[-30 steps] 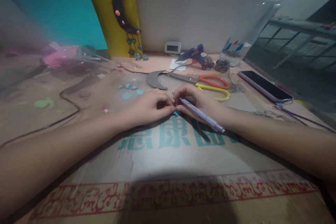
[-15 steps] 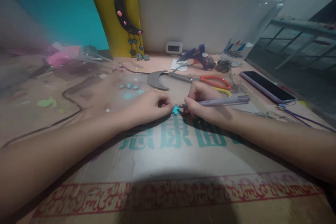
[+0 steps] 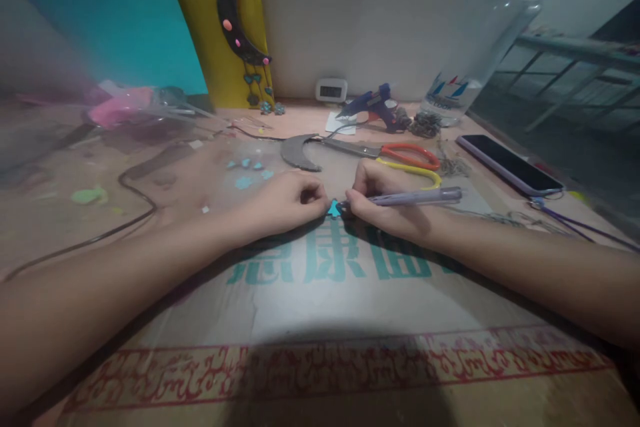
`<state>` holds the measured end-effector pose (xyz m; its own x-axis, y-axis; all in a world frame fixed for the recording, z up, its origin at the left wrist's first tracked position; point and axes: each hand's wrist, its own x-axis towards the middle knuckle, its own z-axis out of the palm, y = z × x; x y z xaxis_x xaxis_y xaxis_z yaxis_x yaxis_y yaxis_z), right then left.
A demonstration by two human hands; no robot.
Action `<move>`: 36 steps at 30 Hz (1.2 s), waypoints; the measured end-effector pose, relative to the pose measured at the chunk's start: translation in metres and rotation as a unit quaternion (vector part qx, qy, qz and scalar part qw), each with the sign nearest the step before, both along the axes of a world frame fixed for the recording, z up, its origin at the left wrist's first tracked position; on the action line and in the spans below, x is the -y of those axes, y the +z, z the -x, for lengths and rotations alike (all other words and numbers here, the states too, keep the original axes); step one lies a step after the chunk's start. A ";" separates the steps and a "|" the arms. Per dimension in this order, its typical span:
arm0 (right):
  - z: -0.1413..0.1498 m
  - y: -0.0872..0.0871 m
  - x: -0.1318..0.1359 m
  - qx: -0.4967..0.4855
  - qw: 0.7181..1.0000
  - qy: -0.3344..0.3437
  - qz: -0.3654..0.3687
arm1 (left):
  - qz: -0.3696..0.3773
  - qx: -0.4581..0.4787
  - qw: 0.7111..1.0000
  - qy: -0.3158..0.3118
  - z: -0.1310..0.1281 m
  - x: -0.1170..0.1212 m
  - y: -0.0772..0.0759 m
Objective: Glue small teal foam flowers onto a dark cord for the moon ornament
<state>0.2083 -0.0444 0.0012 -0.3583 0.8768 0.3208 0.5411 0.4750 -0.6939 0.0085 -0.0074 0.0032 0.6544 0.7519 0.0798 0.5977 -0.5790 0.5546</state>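
My left hand rests on the cardboard sheet with its fingers curled, pinching one edge of a small teal cut-out piece. My right hand is closed round a purple pen that lies nearly level, its tip pointing left against the teal piece. The two hands almost meet at that piece. A grey crescent cut-out lies just beyond the hands, with a few small teal shapes to its left.
Scissors with orange and yellow handles lie behind my right hand. A phone, a blue glue gun, a clear bottle and a small clock sit further back. A black cable runs across the left.
My right hand turned the pen from pointing down-right to lying nearly level, tip at the teal piece. The teal piece is now more exposed between the fingertips. My left hand barely moved.
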 end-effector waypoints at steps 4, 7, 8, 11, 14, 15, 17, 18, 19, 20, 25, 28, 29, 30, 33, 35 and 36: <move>0.001 -0.001 -0.001 0.000 1.000 0.002 0.000 | -0.006 0.000 1.000 -0.005 0.000 -0.001 0.000; 0.001 -0.002 -0.003 -0.003 1.000 0.011 0.003 | -0.010 -0.002 1.000 -0.006 -0.001 -0.001 0.000; 0.000 -0.003 -0.003 -0.004 1.000 0.015 0.010 | -0.010 -0.004 1.000 -0.006 -0.001 -0.001 0.000; 0.000 -0.004 -0.005 -0.014 0.999 0.024 0.026 | -0.008 -0.007 1.000 -0.002 -0.001 0.000 0.000; 0.000 -0.005 -0.005 -0.013 0.999 0.022 0.031 | -0.009 -0.011 1.000 -0.003 -0.001 0.000 0.000; 0.000 -0.005 -0.005 -0.013 0.999 0.023 0.032 | -0.011 -0.012 1.000 -0.003 -0.001 0.000 0.000; 0.000 -0.005 -0.006 -0.015 0.999 0.027 0.037 | -0.014 -0.014 1.000 -0.002 -0.001 0.000 0.000; -0.001 -0.006 -0.006 -0.017 0.999 0.028 0.039 | -0.016 -0.015 1.000 -0.001 -0.001 0.000 0.001; -0.001 -0.006 -0.006 -0.016 0.999 0.028 0.042 | -0.017 -0.014 1.000 -0.001 -0.001 0.001 0.001; -0.001 -0.006 -0.006 -0.013 0.999 0.028 0.044 | -0.018 -0.014 1.000 -0.001 -0.001 0.001 0.001; -0.002 -0.009 -0.008 -0.012 0.999 0.032 0.039 | -0.021 -0.014 1.000 -0.004 -0.001 0.000 0.001; -0.002 -0.010 -0.009 -0.012 0.999 0.032 0.031 | -0.024 -0.012 1.000 -0.006 -0.001 0.000 0.000; -0.001 -0.009 -0.009 -0.010 0.999 0.032 0.027 | -0.024 -0.011 1.000 -0.006 -0.001 0.000 0.000; -0.001 -0.008 -0.008 -0.009 0.999 0.033 0.025 | -0.023 -0.011 1.000 -0.007 -0.001 -0.001 0.000; 0.000 -0.004 -0.007 -0.003 0.999 0.028 0.023 | -0.021 -0.013 1.000 -0.006 -0.001 -0.001 0.000; 0.000 -0.002 -0.006 0.000 0.999 0.025 0.025 | -0.021 -0.016 1.000 -0.004 -0.001 -0.001 0.000; 0.000 -0.002 -0.006 0.003 0.999 0.023 0.026 | -0.020 -0.015 1.000 -0.004 -0.001 -0.001 0.000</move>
